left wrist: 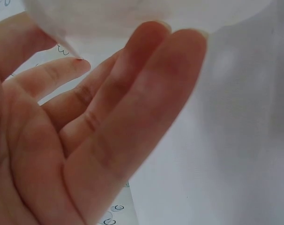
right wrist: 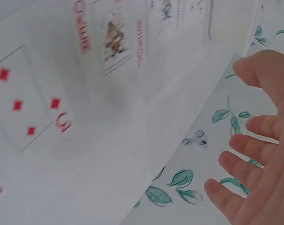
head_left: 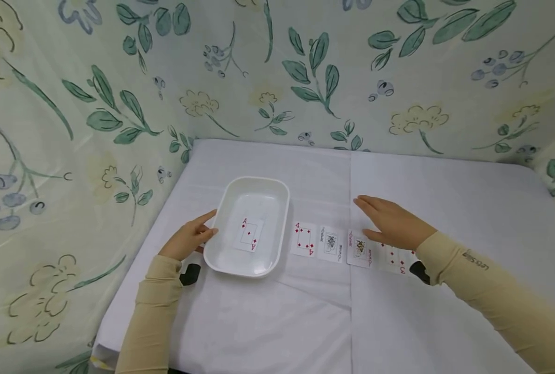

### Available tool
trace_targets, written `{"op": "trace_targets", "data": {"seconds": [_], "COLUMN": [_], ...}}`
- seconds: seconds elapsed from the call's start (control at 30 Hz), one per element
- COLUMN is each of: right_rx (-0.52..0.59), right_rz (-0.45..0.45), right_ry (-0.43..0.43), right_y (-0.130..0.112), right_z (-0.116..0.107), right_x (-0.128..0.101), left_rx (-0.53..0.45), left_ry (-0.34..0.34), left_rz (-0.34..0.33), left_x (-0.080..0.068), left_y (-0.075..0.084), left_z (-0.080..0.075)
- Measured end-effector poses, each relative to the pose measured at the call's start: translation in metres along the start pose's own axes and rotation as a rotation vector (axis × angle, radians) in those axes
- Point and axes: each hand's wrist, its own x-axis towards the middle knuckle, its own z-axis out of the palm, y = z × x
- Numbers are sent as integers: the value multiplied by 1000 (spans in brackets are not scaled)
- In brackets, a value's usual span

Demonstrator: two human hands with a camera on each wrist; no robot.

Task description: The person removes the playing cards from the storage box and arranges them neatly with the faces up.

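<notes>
**Cards and tray on a draped surface**

Room: floral cloth [head_left: 277,67], pale green with leaves, yellow blooms and blue berries, hangs on the left, back and right sides.

Surface [head_left: 445,182]: covered in white sheeting, with a crease running front to back near the middle.

Left hand [head_left: 190,236]: fingers straight and relaxed, fingertips touching the left rim of the tray; grips nothing.

Tray [head_left: 221,259]: white, rounded rectangle, left of centre. Ace [head_left: 249,235] of diamonds lies face up inside.

Card row, just right of the tray, face up on the surface: four [head_left: 303,239] of diamonds, joker [head_left: 330,243], second joker [head_left: 360,249], three [head_left: 396,258] of diamonds, partly hidden under the right wrist.

Right hand [head_left: 391,221]: flat, fingers spread wide, hovering above the second joker and the three; holds nothing. Contact with the cards cannot be told.
</notes>
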Motion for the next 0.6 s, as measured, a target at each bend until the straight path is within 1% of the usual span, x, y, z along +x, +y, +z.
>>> {"op": "trace_targets", "data": {"seconds": [0.13,0.27,0.33,0.43,0.57,0.6], "right_rx": [22,42,57,66,43,33], "right_rz": [-78,-147,-169,-196,-220,-224], "right_ry": [56,89,95,98,83,81], "right_y": [-18,-39,-51,-69,-93,-98], "right_z": [0,-2,-4,-6,-9,-9], "right_x": [27,55,69,90,117,123], "left_rx": [-11,-11,-17,-29,-32,-27], "left_ry": [2,-3,-3,-9,-9,-8], "left_rz": [-9,-16,-13,-7,-4,2], "left_x": [0,0,-2,-10,-8,-6], "left_y": [-1,-1,0,15,12,8], "left_z": [-1,0,0,-1,-1,-1]}}
